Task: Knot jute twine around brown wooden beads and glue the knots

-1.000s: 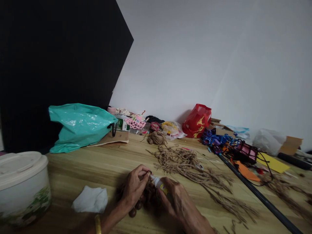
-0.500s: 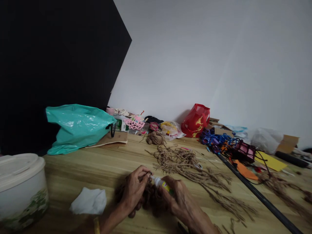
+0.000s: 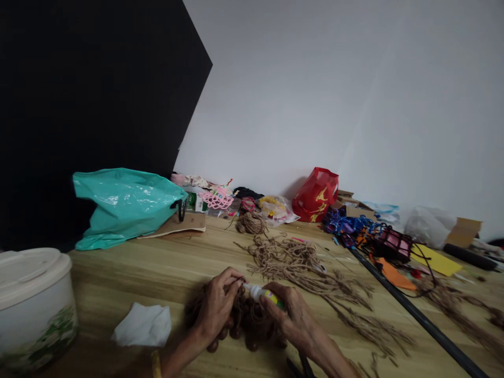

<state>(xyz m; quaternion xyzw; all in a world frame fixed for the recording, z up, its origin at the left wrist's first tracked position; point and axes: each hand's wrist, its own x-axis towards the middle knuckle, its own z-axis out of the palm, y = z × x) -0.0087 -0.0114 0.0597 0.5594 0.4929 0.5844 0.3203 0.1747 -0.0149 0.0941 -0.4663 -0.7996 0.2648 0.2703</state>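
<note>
My right hand (image 3: 293, 312) is closed round a small white bottle (image 3: 255, 292) with a yellow and green label. The bottle's nozzle points left and meets the fingertips of my left hand (image 3: 218, 302). Those fingertips are pinched on a small dark bit at the top of a cord, too small to name. Below and between both hands lies a bundle of dark brown round beads (image 3: 252, 341) with brown cord. My left palm rests over the left part of that bundle.
Loose brown cords (image 3: 291, 262) spread behind and right of my hands. A white tissue (image 3: 144, 325) and a lidded tub (image 3: 35, 310) stand left. A black pole (image 3: 417, 312) crosses the right side. Behind are a teal bag (image 3: 126, 205) and a red bag (image 3: 316, 197).
My right hand has shifted slightly right and up, showing more of the bottle. More beads and dark handles beneath my right wrist have come into view. My left hand stays in place.
</note>
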